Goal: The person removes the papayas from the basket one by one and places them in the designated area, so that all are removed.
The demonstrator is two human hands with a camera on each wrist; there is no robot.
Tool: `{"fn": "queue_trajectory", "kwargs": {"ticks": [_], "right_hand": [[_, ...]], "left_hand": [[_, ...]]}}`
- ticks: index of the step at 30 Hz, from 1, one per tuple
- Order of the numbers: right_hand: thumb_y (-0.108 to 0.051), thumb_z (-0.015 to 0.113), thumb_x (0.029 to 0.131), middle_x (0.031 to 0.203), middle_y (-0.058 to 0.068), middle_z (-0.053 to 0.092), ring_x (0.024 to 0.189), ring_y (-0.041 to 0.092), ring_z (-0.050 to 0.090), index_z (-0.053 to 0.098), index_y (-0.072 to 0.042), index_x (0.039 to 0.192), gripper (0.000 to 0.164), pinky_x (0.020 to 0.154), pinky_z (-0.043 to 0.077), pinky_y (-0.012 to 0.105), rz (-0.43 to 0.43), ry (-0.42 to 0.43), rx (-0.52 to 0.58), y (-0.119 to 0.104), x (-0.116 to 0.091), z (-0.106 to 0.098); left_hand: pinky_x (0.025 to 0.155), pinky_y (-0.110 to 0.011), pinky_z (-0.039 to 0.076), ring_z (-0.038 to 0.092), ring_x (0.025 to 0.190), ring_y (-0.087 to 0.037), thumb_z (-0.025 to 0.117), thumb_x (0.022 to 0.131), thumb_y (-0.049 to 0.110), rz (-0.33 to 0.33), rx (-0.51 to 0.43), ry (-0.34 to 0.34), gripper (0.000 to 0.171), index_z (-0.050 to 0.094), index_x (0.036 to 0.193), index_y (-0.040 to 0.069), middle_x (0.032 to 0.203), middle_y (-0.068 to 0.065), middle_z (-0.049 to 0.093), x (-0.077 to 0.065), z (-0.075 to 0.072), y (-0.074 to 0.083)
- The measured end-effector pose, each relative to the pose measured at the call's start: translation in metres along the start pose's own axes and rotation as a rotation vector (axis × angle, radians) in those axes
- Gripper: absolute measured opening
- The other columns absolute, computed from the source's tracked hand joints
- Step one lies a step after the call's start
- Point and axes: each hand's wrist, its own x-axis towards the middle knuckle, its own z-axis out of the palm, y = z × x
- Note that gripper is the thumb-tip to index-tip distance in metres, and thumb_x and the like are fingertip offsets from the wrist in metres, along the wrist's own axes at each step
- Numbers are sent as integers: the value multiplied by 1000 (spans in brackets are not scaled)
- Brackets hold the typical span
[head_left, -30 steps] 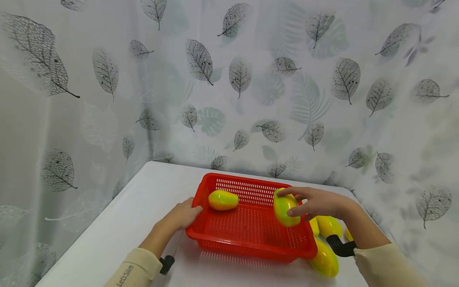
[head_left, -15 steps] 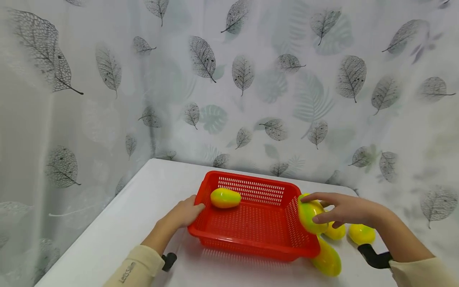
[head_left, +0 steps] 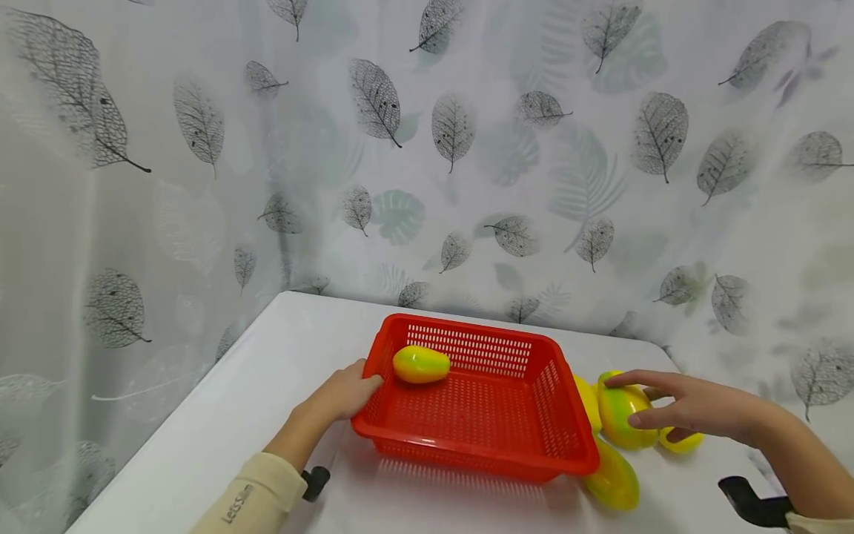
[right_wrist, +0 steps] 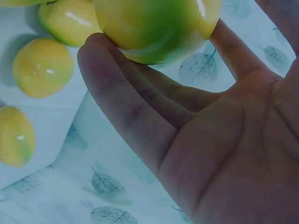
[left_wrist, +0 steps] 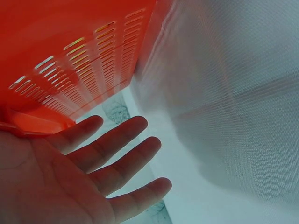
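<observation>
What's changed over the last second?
The right hand has carried its fruit rightward, from over the basket to beyond its right rim, near the other fruits; the fingers still hold it. Nothing was visibly let go. Unchanged: the left hand on the basket's left rim, and one fruit inside.

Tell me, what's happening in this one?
A person grips the left rim of a red basket with the left hand. The right hand holds a yellow-green fruit between thumb and fingers, outside the basket on its right. One similar fruit lies inside the basket, and other fruits are on the white table to its right.
</observation>
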Motion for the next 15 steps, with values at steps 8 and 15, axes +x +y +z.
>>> {"fn": "queue_trajectory", "kwargs": {"ticks": [8, 15], "right_hand": [[-35, 65, 98, 153, 38, 33, 126, 49, 53, 39, -11, 157, 69, 87, 60, 59, 45, -10, 18, 18, -3, -3], [-37, 66, 97, 147, 37, 42, 112, 27, 63, 41, -8, 155, 70, 86, 61, 58, 107, -9, 24, 25, -6, 2]], "left_hand": [[71, -37, 65, 70, 71, -17, 53, 101, 28, -3, 3, -4, 45, 50, 138, 2, 103, -13, 72, -1, -2, 1], [71, -37, 65, 71, 70, -17, 53, 101, 28, -8, -2, -8, 46, 49, 139, 2, 104, -14, 72, -2, -2, 2]]}}
